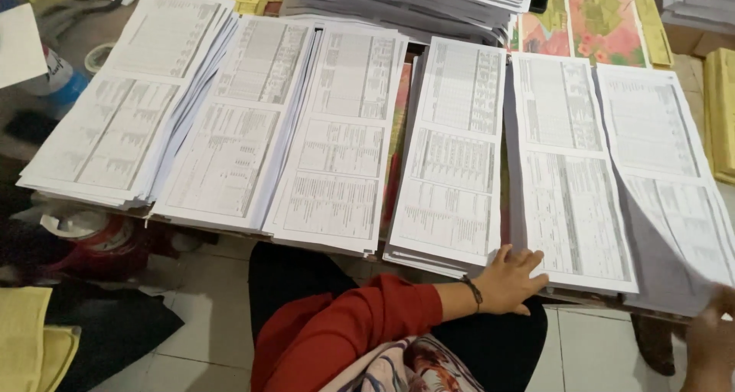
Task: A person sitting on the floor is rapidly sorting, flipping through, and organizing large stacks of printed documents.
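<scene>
Several stacks of printed white sheets lie side by side on a low table. My left hand (509,283), in a red sleeve with a dark wrist band, rests flat with spread fingers on the near corner of the second stack from the right (570,170). My right hand (710,338) is blurred at the bottom right corner. It grips the near edge of the top sheet (681,231) of the rightmost stack (651,116), and that sheet is lifted and curled.
A tall pile of white paper (413,1) stands at the back, with coloured printed sheets (601,21) beside it. Yellow paper stacks (721,116) line the right edge. Tape rolls (92,235) and yellow cloth (27,338) lie on the tiled floor at left.
</scene>
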